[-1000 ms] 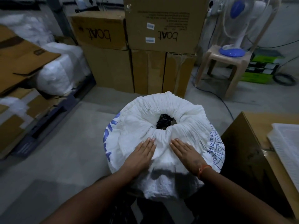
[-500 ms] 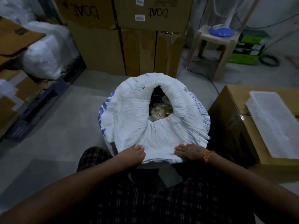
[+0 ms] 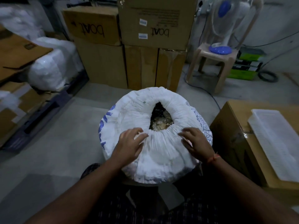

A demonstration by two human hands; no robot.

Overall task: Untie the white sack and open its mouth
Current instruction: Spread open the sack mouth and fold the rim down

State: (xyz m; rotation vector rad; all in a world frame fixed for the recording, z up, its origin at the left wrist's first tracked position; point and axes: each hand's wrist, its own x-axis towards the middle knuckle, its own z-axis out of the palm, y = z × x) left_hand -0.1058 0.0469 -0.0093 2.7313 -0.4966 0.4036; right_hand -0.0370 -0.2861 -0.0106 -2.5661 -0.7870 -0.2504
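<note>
The white sack (image 3: 163, 152) with blue print stands on the floor between my knees. Its top is rolled down into a thick ring. The mouth (image 3: 161, 118) is a narrow dark gap that shows pale, straw-like contents. No tie is visible on it. My left hand (image 3: 131, 143) lies on the near-left part of the rolled rim, fingers bent into a fold of cloth. My right hand (image 3: 195, 143), with an orange thread at the wrist, grips the near-right part of the rim. Both hands are just below the mouth.
Stacked cardboard boxes (image 3: 155, 23) stand right behind the sack. A box (image 3: 234, 139) carrying a white plastic tray (image 3: 275, 139) is close on the right. A plastic stool (image 3: 210, 62) with a fan is at the back right, a cable trailing on the floor. White bundles (image 3: 48, 67) and flat cardboard lie left.
Both hands moved from the lower edge of the rolled cloth up onto the rim near the mouth. The mouth gap is wider than a second ago. The camera has tilted up.
</note>
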